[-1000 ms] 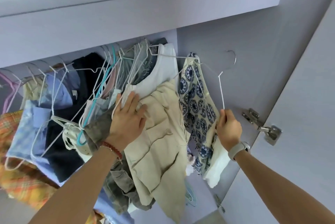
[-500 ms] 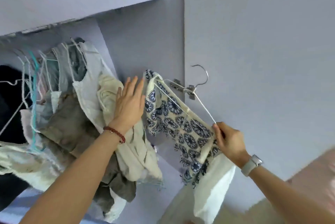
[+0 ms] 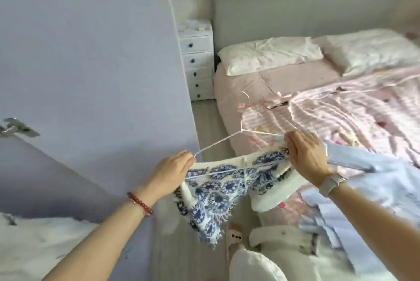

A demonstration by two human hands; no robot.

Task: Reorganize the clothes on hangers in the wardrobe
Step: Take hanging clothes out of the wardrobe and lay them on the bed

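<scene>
Low in the middle of the head view: blue-and-white patterned garment (image 3: 218,192) draped over a white wire hanger (image 3: 218,144), held out over the floor strip between wardrobe door (image 3: 91,64) and bed (image 3: 284,80). Likely to slide off if the hanger tips toward the lower left, cloth bunched and hanging mostly below the left end. Could also snag the hook, up at centre frame, on the pink striped garment (image 3: 306,117) lying on the bed just behind.

Left hand (image 3: 170,174), lower centre: fingers curled, grip closed on the hanger's left corner, bead bracelet at the wrist. Right hand (image 3: 306,158), right of centre: back of hand up, grip pinching the other end together with the cloth, watch on the wrist.
</scene>
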